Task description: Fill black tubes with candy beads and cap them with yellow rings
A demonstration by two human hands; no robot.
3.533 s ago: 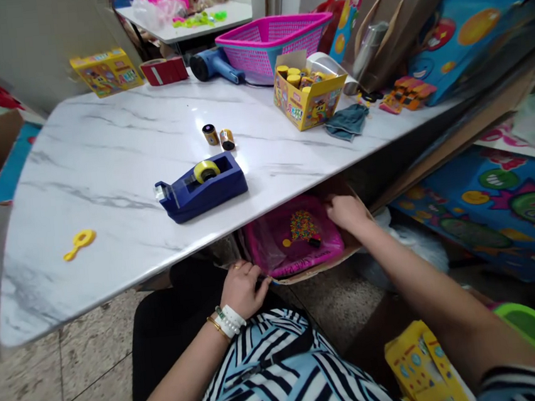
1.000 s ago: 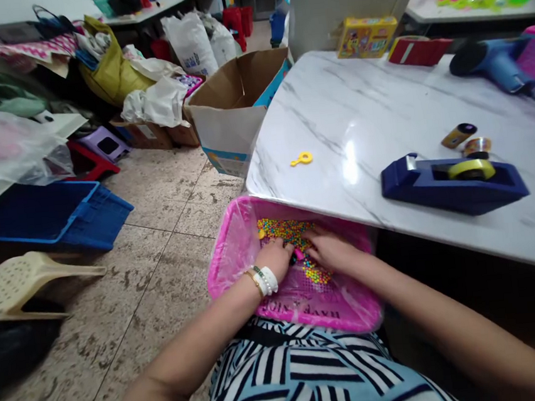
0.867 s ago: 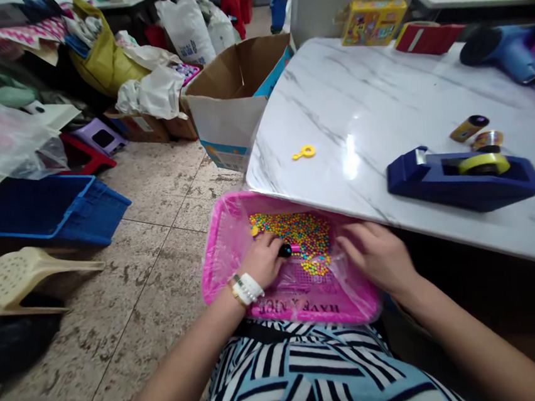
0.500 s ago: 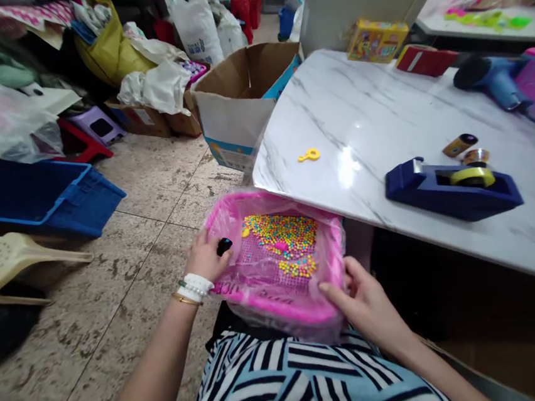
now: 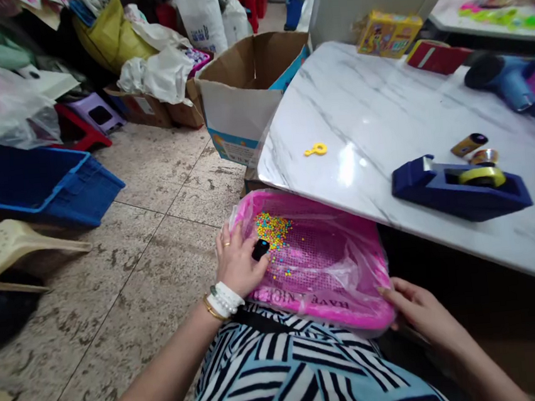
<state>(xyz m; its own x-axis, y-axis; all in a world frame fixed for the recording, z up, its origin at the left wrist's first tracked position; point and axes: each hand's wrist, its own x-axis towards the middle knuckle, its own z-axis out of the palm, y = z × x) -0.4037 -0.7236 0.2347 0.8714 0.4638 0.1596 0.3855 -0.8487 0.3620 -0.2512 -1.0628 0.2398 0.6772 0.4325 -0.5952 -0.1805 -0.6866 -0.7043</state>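
Note:
A pink plastic tray [image 5: 353, 309] lined with clear film rests on my lap, tilted down to the left. Small multicoloured beads [image 5: 273, 230] are heaped in its far left corner. My left hand [image 5: 236, 265] is closed on the tray's left rim and pinches a small black object [image 5: 259, 249] against it. My right hand [image 5: 418, 312] grips the tray's near right corner from underneath, fingers curled on the rim.
A white marble table [image 5: 383, 126] stands right of the tray with a blue tape dispenser [image 5: 459, 184], two small tape rolls [image 5: 473, 148] and a yellow plastic piece [image 5: 316, 150]. An open cardboard box [image 5: 248, 95], a blue crate [image 5: 44, 190] and a beige stool [image 5: 12, 250] stand on the floor.
My hands left the bead pile and took the tray's edges. The tray tipped left and the beads slid into the far left corner. My left hand picked up the black object.

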